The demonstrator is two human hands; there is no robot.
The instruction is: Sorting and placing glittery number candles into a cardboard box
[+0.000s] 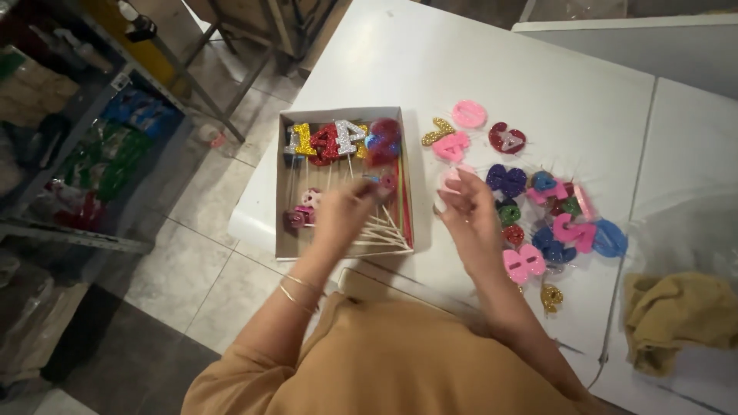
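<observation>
Hovering: left hand over box; right hand beside candles.

This looks like a small packing workshop or stockroom for party goods rather than a home. A plain white desk carries a loose heap of glitter number candles in pink, blue, red and gold, and beside them an open cardboard box holds more of the same kind, laid in a row on their sticks. To the left a metal shelf rack is crammed with bagged, colourful stock. The floor is bare grey tile, with metal frame legs standing on it, and a crumpled yellow cloth lies at the desk's right end.
</observation>
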